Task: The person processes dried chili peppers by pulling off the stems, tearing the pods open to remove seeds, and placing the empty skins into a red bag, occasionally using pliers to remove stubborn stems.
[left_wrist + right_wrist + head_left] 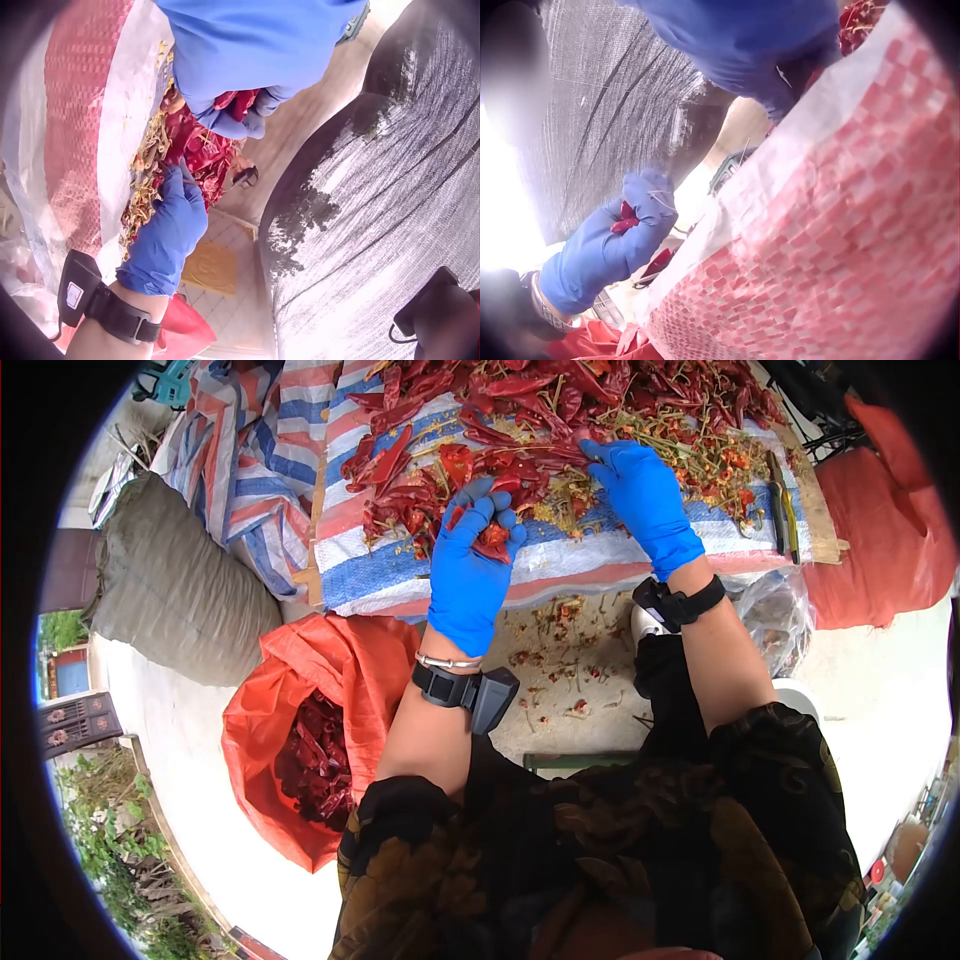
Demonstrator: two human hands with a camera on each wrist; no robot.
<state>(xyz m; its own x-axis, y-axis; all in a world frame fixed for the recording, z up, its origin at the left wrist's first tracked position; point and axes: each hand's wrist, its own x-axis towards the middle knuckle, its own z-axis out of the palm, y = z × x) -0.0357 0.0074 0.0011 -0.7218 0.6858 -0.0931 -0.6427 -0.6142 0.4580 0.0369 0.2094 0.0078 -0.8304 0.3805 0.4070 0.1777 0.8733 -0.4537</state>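
Both hands wear blue gloves. The left hand (468, 565) curls its fingers round red dried chilli pieces (492, 538); the same hand (607, 251) shows red pieces (625, 217) between its fingers in the right wrist view. To its right, the right hand (645, 500) reaches to the chilli pile (540, 400), its thumb and finger bent together at a red chilli (180, 159) in the left wrist view. Dried chillies and pale stems (700, 465) cover the striped sheet (375, 575).
An open red sack (250, 760) of chillies (318, 760) stands below the left forearm. A grey full sack (180, 580) is at left, a red bag (880, 530) at right. Scissors-like tools (785, 510) lie on the sheet's right edge. Bits litter the floor (600, 730).
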